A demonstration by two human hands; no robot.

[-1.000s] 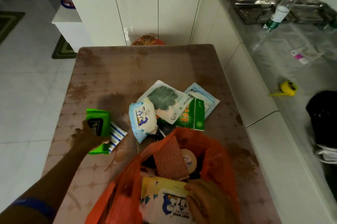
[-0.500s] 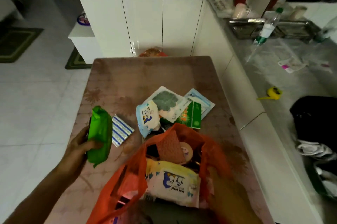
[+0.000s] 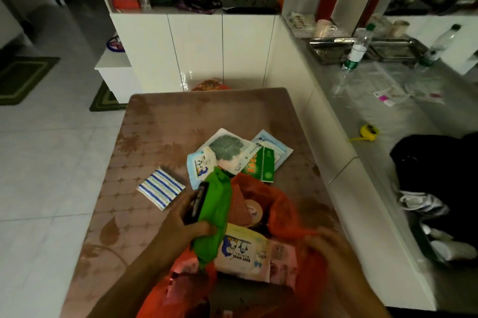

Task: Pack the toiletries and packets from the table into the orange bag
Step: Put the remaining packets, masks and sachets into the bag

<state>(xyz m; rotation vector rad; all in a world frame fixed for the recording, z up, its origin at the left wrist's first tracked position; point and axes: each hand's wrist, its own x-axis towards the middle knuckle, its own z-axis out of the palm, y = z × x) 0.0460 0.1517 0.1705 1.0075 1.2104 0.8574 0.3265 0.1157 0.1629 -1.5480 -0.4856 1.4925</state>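
left hand [image 3: 190,219]: we grip the green wipes pack [image 3: 214,217] over the orange bag [image 3: 282,211] | right hand [image 3: 326,242]: we pinch the bag's rim | striped packet [image 3: 161,187]: on counter [image 3: 181,121], left of our left hand

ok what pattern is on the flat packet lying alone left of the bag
Blue and white stripes on the flat packet, seen from the head view.

**Green pack over the open bag**

The orange bag [image 3: 280,210] sits open at the table's near edge, already holding a baby wipes pack [image 3: 243,253] and a tape roll [image 3: 253,210]. A green packet [image 3: 213,217] hangs upright over its mouth. On the table: a blue-striped packet [image 3: 161,187] lying alone to the left, and beyond the bag an overlapping cluster of a small blue-white pouch [image 3: 200,166], a white sachet [image 3: 227,151] and a green sachet [image 3: 261,166].
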